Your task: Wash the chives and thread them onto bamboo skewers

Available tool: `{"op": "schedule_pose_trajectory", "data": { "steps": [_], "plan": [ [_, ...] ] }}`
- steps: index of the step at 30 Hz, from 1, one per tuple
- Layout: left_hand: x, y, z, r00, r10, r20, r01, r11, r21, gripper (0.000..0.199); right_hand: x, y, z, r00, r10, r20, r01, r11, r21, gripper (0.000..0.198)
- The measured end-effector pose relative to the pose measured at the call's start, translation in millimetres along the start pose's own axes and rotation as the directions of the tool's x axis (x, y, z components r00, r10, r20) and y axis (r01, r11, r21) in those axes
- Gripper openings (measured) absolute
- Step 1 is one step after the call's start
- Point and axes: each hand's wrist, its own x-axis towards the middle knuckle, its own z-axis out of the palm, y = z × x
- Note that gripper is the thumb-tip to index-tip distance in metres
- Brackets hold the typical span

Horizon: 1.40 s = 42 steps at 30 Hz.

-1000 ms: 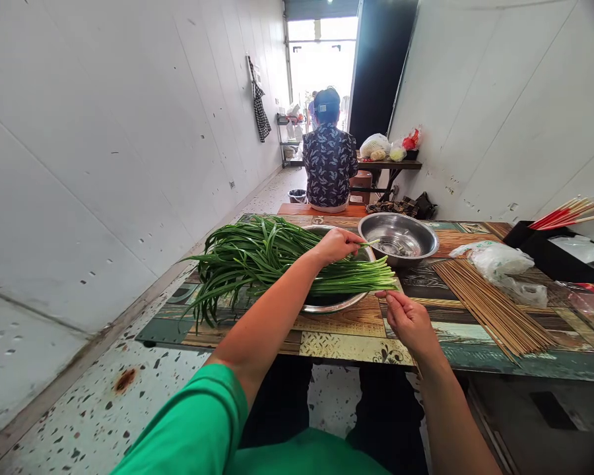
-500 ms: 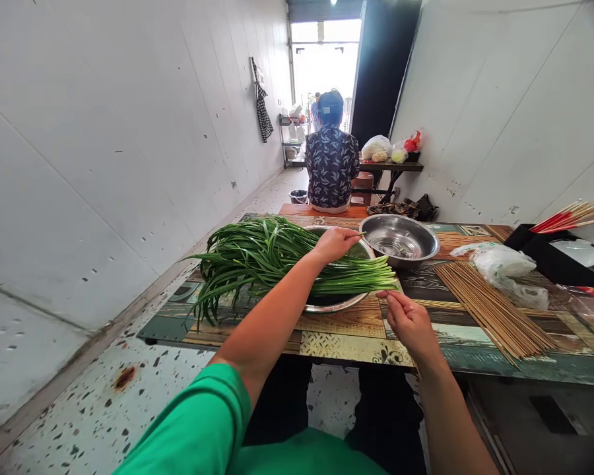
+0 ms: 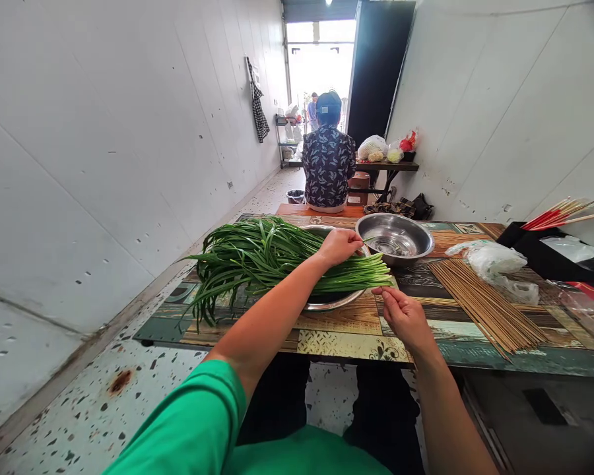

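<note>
A big bunch of garlic chives (image 3: 257,254) lies across a steel basin (image 3: 334,305), leaves drooping over the left side and pale stem ends pointing right. Above the stems my left hand (image 3: 341,247) is closed in a pinch, with a thin green chive end (image 3: 369,239) poking out past the fingertips. My right hand (image 3: 404,318) is closed too, its fingertips just below the stem ends; whatever it pinches is too small to make out. Behind the stem ends stands a second steel bowl (image 3: 395,237), with what looks like a little liquid or reflection at its bottom.
Right of my right hand lies a spread of bamboo skewers (image 3: 485,307), with a crumpled plastic bag (image 3: 495,260) behind it. A black box (image 3: 529,247) with red-ended sticks stands at the far right. Another person (image 3: 329,158) sits ahead, back turned, on an orange bench.
My left hand has dipped slightly toward the stems, and the chive end at its fingertips has shifted. The whole view has swung a little; my right hand stays by the stem ends.
</note>
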Motion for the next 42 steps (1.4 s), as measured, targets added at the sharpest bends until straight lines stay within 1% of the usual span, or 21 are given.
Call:
{"op": "schedule_pose_trajectory", "data": {
  "steps": [4,11,18,19,21,23,24,25,26,27,28,29,30,31,32,33,36,38,40,42],
  "plan": [
    [-1,2,0,1.0,-0.007,-0.027,0.007,1.0,0.02,0.018,1,0,-1,1.0,-0.009,0.0,0.009,1.0,-0.016,0.071],
    [-2,2,-2,0.999,0.034,-0.035,-0.033,0.998,0.048,0.021,1,-1,-1,1.0,0.002,0.005,-0.002,1.0,-0.031,0.074],
    [-2,2,-2,0.989,0.144,-0.033,-0.133,0.967,0.217,0.021,2,1,0,1.0,-0.003,-0.001,0.003,1.0,-0.012,0.072],
    [-3,3,-3,0.987,0.16,-0.004,-0.155,0.959,0.238,0.021,3,2,0,1.0,-0.009,-0.006,0.009,1.0,-0.015,0.071],
    [-6,6,-6,0.972,0.203,0.121,-0.23,0.933,0.278,0.022,4,5,0,1.0,-0.013,-0.011,0.013,1.0,-0.017,0.071],
    [-9,10,-11,0.927,0.24,0.29,-0.325,0.899,0.294,0.028,4,8,0,1.0,-0.009,-0.005,0.009,1.0,-0.002,0.072],
    [-11,12,-15,0.904,0.243,0.352,-0.356,0.884,0.302,0.032,4,9,0,1.0,-0.007,0.001,0.007,1.0,0.013,0.072],
    [-12,14,-19,0.897,0.231,0.377,-0.362,0.873,0.326,0.038,3,10,0,1.0,-0.009,0.003,0.008,1.0,0.029,0.073],
    [-13,15,-24,0.912,0.202,0.357,-0.338,0.864,0.374,0.042,2,11,1,1.0,-0.015,-0.001,0.015,0.999,0.045,0.073],
    [-13,17,-28,0.943,0.154,0.296,-0.28,0.849,0.448,0.047,1,12,1,1.0,-0.026,-0.009,0.026,0.998,0.055,0.072],
    [-12,18,-32,0.973,0.095,0.21,-0.196,0.821,0.537,0.049,-1,13,2,0.999,-0.039,-0.022,0.04,0.997,0.059,0.071],
    [-10,18,-36,0.992,0.028,0.122,-0.099,0.775,0.624,0.051,-3,14,4,0.998,-0.051,-0.033,0.053,0.997,0.06,0.07],
    [-8,18,-40,0.998,-0.035,0.052,-0.012,0.718,0.696,0.05,-5,16,5,0.997,-0.061,-0.046,0.063,0.996,0.06,0.069],
    [-6,17,-42,0.996,-0.089,0.019,0.045,0.664,0.747,0.047,-7,17,6,0.996,-0.069,-0.057,0.072,0.996,0.061,0.069],
    [-3,17,-44,0.991,-0.134,0.024,0.065,0.623,0.78,0.044,-9,20,8,0.995,-0.075,-0.069,0.08,0.995,0.063,0.068],
    [0,15,-45,0.983,-0.17,0.065,0.052,0.602,0.797,0.041,-11,22,9,0.993,-0.081,-0.081,0.086,0.994,0.065,0.067],
    [7,8,-42,0.937,-0.268,0.226,-0.02,0.603,0.797,0.041,-13,26,11,0.99,-0.095,-0.101,0.101,0.993,0.065,0.064],
    [9,2,-37,0.915,-0.303,0.265,-0.036,0.594,0.804,0.039,-13,26,10,0.991,-0.094,-0.091,0.099,0.993,0.058,0.065],
    [11,-5,-32,0.927,-0.281,0.25,-0.042,0.582,0.812,0.033,-13,23,9,0.993,-0.089,-0.077,0.092,0.995,0.047,0.067],
    [12,-12,-28,0.947,-0.227,0.228,-0.056,0.583,0.811,0.027,-12,19,8,0.994,-0.085,-0.065,0.088,0.995,0.04,0.068]
  ]
}}
